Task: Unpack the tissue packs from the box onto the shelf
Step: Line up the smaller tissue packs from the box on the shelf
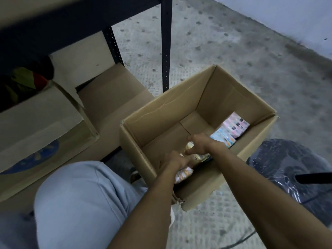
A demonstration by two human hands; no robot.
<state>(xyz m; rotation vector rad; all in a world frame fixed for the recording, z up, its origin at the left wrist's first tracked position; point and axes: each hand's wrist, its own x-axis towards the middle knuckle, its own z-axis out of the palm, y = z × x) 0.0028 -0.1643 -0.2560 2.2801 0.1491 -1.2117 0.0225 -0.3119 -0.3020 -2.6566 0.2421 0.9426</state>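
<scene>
An open cardboard box (233, 97) stands on the floor in front of me. Both my hands reach down into it. My left hand (175, 161) grips a yellowish tissue pack (183, 174) near the box's near wall. My right hand (199, 143) holds the far end of the same yellowish packs (190, 146). A blue pack (222, 138) and a pink pack (236, 125) lie against the box's right wall. The dark metal shelf (166, 42) rises at the upper left.
Under the shelf, on the left, sit two cardboard boxes (41, 119), one with colourful contents (27, 79). A dark plastic-wrapped object (287, 162) stands to the right of the box. My knee in light trousers (80, 200) is at the lower left. The floor is grey concrete.
</scene>
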